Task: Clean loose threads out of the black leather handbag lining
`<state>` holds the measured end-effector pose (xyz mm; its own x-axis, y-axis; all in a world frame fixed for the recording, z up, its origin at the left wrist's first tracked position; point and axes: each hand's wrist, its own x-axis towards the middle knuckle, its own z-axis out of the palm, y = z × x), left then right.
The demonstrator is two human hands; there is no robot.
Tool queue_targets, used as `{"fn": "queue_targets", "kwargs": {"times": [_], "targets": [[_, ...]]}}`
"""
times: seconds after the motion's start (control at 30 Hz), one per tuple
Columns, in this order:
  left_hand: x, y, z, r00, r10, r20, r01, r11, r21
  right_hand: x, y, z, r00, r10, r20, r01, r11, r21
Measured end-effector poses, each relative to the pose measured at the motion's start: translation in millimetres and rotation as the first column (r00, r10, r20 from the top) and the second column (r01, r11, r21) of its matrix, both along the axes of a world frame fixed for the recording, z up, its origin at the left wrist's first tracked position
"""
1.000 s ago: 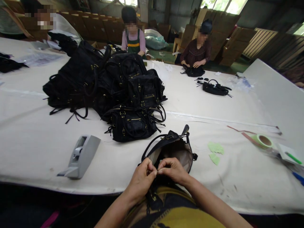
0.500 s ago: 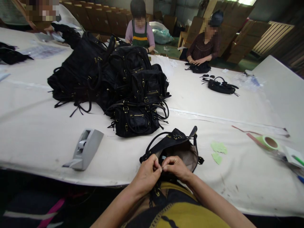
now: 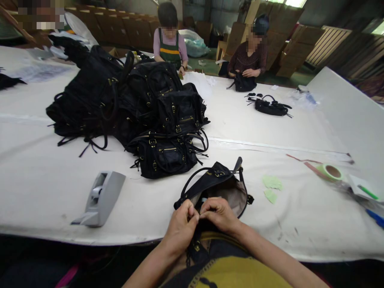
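At the near edge of the white counter lies an open black handbag, its pale lining showing and its handle arched over the mouth. The person's left hand and right hand meet at the bag's near rim, fingertips pinched together on something small there; what it is I cannot make out. No brand or lettering can be read on the bag, only brass-coloured buckles.

Just beyond it stands a heap of black handbags with the same gold hardware, none showing readable writing. A grey tape dispenser sits to the left, well apart from the hands. To the right lie two pale green paper scraps, blank as far as I can tell, and farther off a roll of green tape. Two other people sit at the far side, one with hands on a dark bag.
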<state>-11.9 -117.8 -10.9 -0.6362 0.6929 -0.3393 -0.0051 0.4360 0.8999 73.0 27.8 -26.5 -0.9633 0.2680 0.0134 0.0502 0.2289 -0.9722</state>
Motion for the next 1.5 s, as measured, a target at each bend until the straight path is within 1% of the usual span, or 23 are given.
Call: {"fn": "queue_targets", "kwargs": {"times": [0.07, 0.13, 0.2, 0.27, 0.37, 0.43, 0.47, 0.53, 0.6, 0.7, 0.87, 1.0, 1.17, 1.27, 1.33, 1.5], "targets": [[1, -1, -4.0, 1.000, -0.003, -0.001, 0.003, 1.000, -0.004, 2, -1, -0.7, 0.999, 0.007, -0.039, -0.006, 1.000, 0.029], [2, -1, -6.4, 1.000, -0.014, 0.001, 0.014, 1.000, 0.003, 3, -1, -1.2, 0.996, 0.053, -0.078, -0.047, 0.996, 0.082], [2, -1, -6.1, 1.000, -0.019, 0.010, 0.019, 1.000, 0.013, 4, 0, -1.4, 0.991, 0.091, -0.095, -0.078, 0.989, 0.125], [2, 0, -3.5, 1.000, -0.020, 0.023, 0.019, 1.000, 0.022, 4, 1, -1.3, 0.992, 0.090, -0.091, -0.079, 0.990, 0.120], [2, 3, 1.9, 0.996, 0.011, 0.094, -0.015, 0.999, 0.037, 3, -1, -1.1, 1.000, 0.027, -0.004, -0.027, 0.999, 0.026], [2, 4, 4.5, 0.982, 0.049, 0.180, -0.063, 0.995, 0.073, 2, -5, -1.6, 0.994, -0.039, 0.098, 0.048, 0.995, -0.089], [2, 4, 5.3, 0.973, 0.063, 0.221, -0.086, 0.992, 0.094, 2, -6, -2.2, 0.988, -0.063, 0.143, 0.086, 0.983, -0.160], [2, 4, 6.3, 0.960, 0.076, 0.270, -0.112, 0.986, 0.120, 2, -10, -3.8, 0.978, -0.062, 0.198, 0.123, 0.942, -0.313], [2, 4, 6.9, 0.956, 0.078, 0.284, -0.115, 0.986, 0.118, 3, -11, -5.7, 0.975, -0.027, 0.220, 0.123, 0.891, -0.437], [2, 4, 8.4, 0.952, 0.074, 0.298, -0.110, 0.988, 0.107, 5, -11, -8.4, 0.971, 0.012, 0.239, 0.122, 0.834, -0.538], [1, 3, 11.4, 0.936, 0.059, 0.348, -0.114, 0.984, 0.139, 8, -8, -11.0, 0.966, 0.013, 0.257, 0.153, 0.774, -0.615], [-1, 2, 10.3, 0.954, 0.048, 0.297, -0.085, 0.990, 0.111, 10, -6, -12.0, 0.956, -0.021, 0.292, 0.220, 0.708, -0.671], [-1, 1, 7.2, 0.967, 0.023, 0.255, -0.048, 0.995, 0.091, 10, -6, -13.6, 0.952, -0.022, 0.304, 0.240, 0.669, -0.704], [0, 1, 7.7, 0.961, 0.016, 0.275, -0.046, 0.994, 0.102, 10, -6, -14.3, 0.947, 0.004, 0.321, 0.244, 0.638, -0.730], [0, 2, 8.2, 0.953, 0.020, 0.302, -0.058, 0.992, 0.115, 10, -5, -14.4, 0.949, 0.021, 0.316, 0.231, 0.637, -0.735], [1, 2, 5.4, 0.958, 0.025, 0.285, -0.061, 0.991, 0.117, 11, -2, -14.8, 0.959, 0.058, 0.278, 0.165, 0.683, -0.712]]}}
